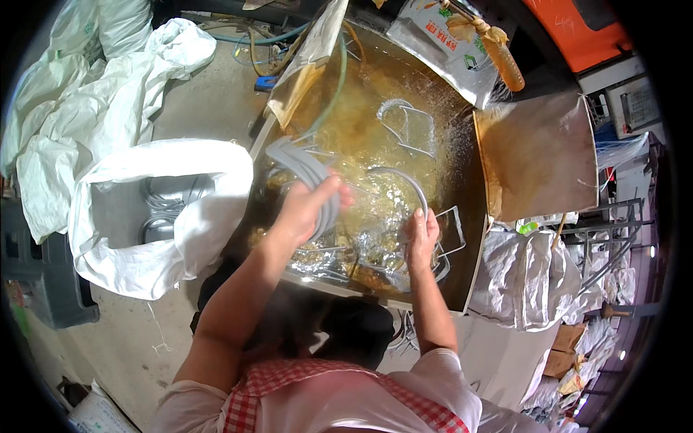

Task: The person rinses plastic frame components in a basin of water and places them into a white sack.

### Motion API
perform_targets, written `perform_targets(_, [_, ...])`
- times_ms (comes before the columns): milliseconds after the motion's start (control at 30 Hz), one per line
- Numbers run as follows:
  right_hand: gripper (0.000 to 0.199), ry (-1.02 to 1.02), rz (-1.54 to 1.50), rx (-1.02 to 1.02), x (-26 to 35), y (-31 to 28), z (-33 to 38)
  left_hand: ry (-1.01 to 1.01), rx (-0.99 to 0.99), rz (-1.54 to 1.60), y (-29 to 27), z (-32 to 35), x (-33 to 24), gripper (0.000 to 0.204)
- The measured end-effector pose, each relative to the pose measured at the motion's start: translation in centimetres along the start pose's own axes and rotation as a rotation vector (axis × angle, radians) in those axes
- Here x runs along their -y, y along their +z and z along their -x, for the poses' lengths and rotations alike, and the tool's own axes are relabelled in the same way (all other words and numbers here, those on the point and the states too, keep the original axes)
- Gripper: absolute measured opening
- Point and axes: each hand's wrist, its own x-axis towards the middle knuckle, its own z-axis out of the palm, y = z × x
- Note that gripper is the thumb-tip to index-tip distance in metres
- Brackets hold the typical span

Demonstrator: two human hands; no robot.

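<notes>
A large metal tank [469, 274] holds yellowish-brown liquid with several grey bent strips lying in it. My left hand [307, 206] is closed around a bundle of grey curved strips [299, 162] lifted above the liquid near the tank's left side. My right hand [421, 234] grips the end of one curved grey strip [401, 177] that arcs up out of the liquid. More strips [408, 123] lie submerged toward the far side.
An open white woven sack [162, 216] with grey strips inside stands on the floor at my left. Other white sacks [86, 94] lie beyond it. A brown-stained metal plate [538, 155] leans at the tank's right, with crumpled bags [530, 278] below.
</notes>
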Motion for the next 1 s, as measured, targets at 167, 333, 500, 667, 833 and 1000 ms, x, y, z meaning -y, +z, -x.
perform_targets(167, [0.016, -0.577, 0.466, 0.238, -2.5, 4.5, 3.2, -0.046, 0.154, 0.123, 0.1, 0.2, 3.2, 0.039])
perform_targets(333, [0.022, -0.626, 0.83, 0.604, 0.7, 6.0, 1.9, -0.11, 0.162, 0.163, -0.1, 0.7, 2.2, 0.038])
perform_targets(500, [0.032, -0.861, 1.232, 0.199, 5.0, 3.4, -1.1, -0.067, 0.325, -0.083, 0.3, 0.6, 1.0, 0.041])
perform_targets(667, [0.046, -1.178, 1.037, 0.717, 7.2, 9.1, -6.8, -0.258, 0.834, -0.254, 1.2, 2.3, 1.3, 0.041])
perform_targets(833, [0.036, -0.52, 0.893, 0.795, 5.1, 9.0, -5.8, -0.399, 0.714, 0.037, 1.1, 2.2, 0.5, 0.041])
perform_targets(1000, [0.026, -0.302, 0.857, 0.413, 2.9, 6.6, -7.3, 0.427, 0.018, -0.692, 0.0, -0.1, -0.7, 0.049])
